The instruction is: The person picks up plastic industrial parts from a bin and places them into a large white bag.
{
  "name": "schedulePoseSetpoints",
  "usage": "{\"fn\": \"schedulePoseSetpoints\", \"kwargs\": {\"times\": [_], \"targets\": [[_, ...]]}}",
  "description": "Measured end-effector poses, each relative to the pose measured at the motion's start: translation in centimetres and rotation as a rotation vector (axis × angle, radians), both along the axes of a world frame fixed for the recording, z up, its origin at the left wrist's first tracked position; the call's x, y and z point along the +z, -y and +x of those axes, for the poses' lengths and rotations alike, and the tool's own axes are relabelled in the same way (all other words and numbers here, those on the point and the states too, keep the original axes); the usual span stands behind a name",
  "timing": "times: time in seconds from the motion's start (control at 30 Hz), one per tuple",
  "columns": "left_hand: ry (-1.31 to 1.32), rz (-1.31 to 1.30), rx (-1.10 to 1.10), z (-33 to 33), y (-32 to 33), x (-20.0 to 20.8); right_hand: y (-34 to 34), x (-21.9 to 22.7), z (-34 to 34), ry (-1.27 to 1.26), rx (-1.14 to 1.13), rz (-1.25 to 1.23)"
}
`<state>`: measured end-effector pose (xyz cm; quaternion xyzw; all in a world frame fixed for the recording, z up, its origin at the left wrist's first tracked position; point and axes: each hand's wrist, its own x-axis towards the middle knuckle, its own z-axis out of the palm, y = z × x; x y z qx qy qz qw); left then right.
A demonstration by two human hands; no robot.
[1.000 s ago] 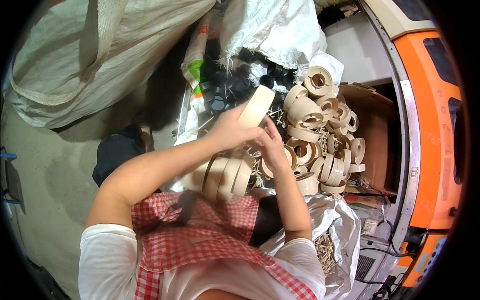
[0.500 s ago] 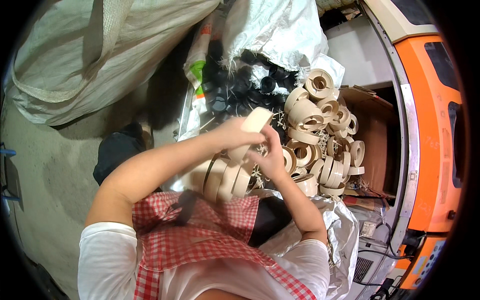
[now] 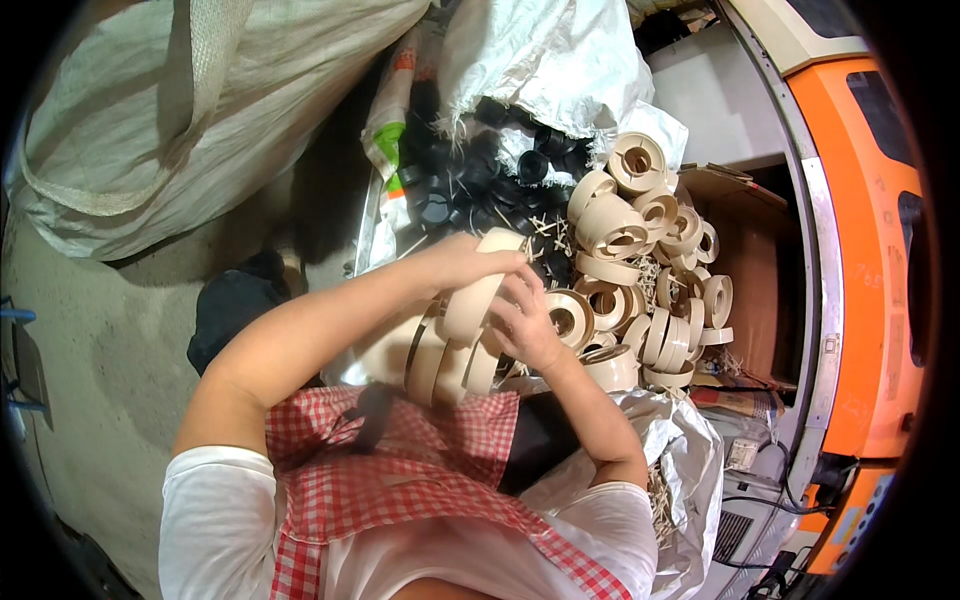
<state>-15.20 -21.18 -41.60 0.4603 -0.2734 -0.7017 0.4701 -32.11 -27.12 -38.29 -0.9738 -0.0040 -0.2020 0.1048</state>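
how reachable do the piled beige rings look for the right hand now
Probably yes: the piled rings lie beside the right hand, nothing visible between, though it seems busy with the ring in the left hand.

Head-worn fisheye, close above, looks down over checked apron (image 3: 390, 490).

held ring (image 3: 472, 303): plain cream-beige. piled rings (image 3: 606, 222): same cream-beige. small caps (image 3: 478, 190): black. far sack (image 3: 545, 65) at the bench (image 3: 367, 237)'s far edge: white. bag (image 3: 389, 143) along its left edge: white with green and orange patches. apron (image 3: 390, 500): red-and-white gingham. shirt (image 3: 215, 525): plain white. trousers (image 3: 545, 440): black. carton (image 3: 745, 275) at the right edge: brown. machine (image 3: 855, 330) beyond it: orange, dark windows (image 3: 885, 118), cream panel (image 3: 800, 35). big sack (image 3: 290, 130) over grey floor (image 3: 110, 350): off-white.
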Motion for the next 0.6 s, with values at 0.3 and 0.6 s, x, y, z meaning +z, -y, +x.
{"fn": "schedulePoseSetpoints", "kwargs": {"times": [0.3,0.6], "targets": [[0.319,-0.379,0.077,-0.9,-1.1,1.1,2.1,-1.2,-0.5,0.005,-0.748,1.939],[-0.090,-0.017,-0.082,0.3,-0.5,1.2,-0.4,-0.4,-0.7,-0.134,-0.071,0.123]]}}
